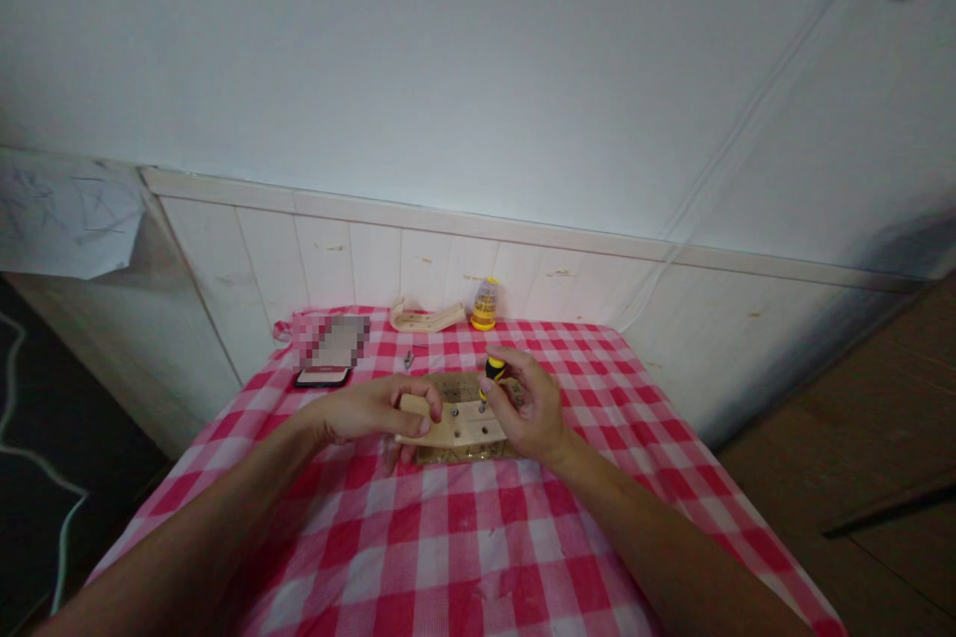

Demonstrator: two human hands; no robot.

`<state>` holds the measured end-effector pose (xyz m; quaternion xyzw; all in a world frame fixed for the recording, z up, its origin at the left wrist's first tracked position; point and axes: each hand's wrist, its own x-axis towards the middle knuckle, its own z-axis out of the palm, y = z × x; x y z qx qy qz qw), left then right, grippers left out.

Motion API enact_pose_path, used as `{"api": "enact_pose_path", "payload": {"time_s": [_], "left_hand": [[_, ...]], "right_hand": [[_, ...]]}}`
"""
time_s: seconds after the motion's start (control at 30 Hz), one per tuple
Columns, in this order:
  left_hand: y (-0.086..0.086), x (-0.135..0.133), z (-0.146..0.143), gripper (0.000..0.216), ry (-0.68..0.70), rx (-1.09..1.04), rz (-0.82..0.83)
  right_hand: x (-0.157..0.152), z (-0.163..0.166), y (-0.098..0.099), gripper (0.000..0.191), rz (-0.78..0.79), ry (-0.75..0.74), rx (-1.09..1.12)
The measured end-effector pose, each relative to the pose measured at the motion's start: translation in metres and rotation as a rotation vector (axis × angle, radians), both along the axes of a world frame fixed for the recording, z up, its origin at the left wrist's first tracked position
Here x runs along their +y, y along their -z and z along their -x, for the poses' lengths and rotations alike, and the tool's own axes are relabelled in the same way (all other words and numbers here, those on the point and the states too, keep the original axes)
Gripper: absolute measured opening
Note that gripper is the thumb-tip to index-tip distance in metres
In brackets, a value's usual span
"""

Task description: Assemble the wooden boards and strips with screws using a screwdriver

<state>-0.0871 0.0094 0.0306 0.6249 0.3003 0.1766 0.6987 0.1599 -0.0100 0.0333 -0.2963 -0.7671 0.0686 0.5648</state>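
My left hand (399,410) is closed on the left end of a small pale wooden board (469,425), thumb on top and fingers partly hidden underneath. The board has several holes, and screws sit in some of them. A short black and yellow screwdriver (494,370) is upright in the closed fingers of my right hand (529,408). Its lower end is over a screw at the board's far right, and my fingers partly hide it. Beneath the board lies a see-through, brownish patterned box or packet (464,384), whose kind I cannot make out.
A second curved wooden board (429,318) and a yellow-capped clear container (485,305) stand at the table's back edge by the wall. Small metal parts (407,358) lie in front of them. A phone (325,376) rests at the left on the checked tablecloth (448,537).
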Motion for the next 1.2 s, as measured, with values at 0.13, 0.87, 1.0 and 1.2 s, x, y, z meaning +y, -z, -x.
{"api": "enact_pose_path", "payload": {"time_s": [0.13, 0.87, 1.0, 1.2], "left_hand": [[0.001, 0.0, -0.006, 0.026, -0.141, 0.011, 0.023], [0.01, 0.006, -0.016, 0.044, -0.361, -0.093, 0.005], [0.01, 0.006, -0.014, 0.049, -0.359, -0.052, 0.013], [0.012, 0.008, -0.014, 0.051, -0.369, -0.02, 0.011]], "right_hand": [[0.002, -0.003, 0.004, 0.034, 0.072, -0.055, -0.005], [0.01, 0.0, 0.0, 0.031, 0.065, 0.065, 0.047], [0.012, 0.001, 0.0, 0.026, 0.067, 0.083, 0.084], [0.014, 0.002, -0.001, 0.024, 0.059, 0.085, 0.11]]}}
